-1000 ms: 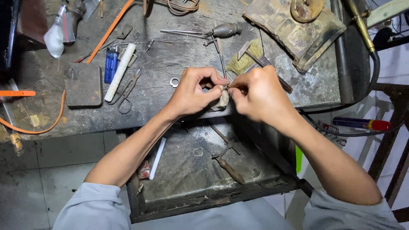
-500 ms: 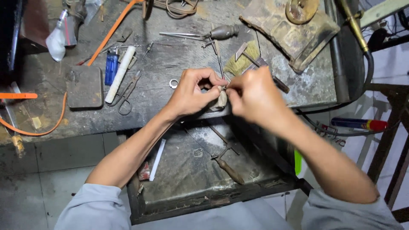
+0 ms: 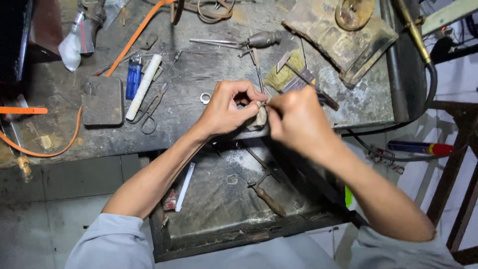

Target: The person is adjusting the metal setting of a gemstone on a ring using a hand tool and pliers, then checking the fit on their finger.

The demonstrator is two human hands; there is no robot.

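Hands have barely shifted since a second ago: left hand point(image 3: 230, 107) keeps its grip pinched on a small pale piece point(image 3: 258, 118) at the bench point(image 3: 199, 74) edge, right hand point(image 3: 295, 118) closed on it.

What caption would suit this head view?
Two hands, left hand and right hand, pinch a small piece at a cluttered workbench.

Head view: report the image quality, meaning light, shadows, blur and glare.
Head view: light falls evenly on the grey workbench, with the left edge and the space under the bench dim; the right hand is smeared by motion blur, the left hand sharper; the small piece pinched between them is too blurred to identify; no strong glare.
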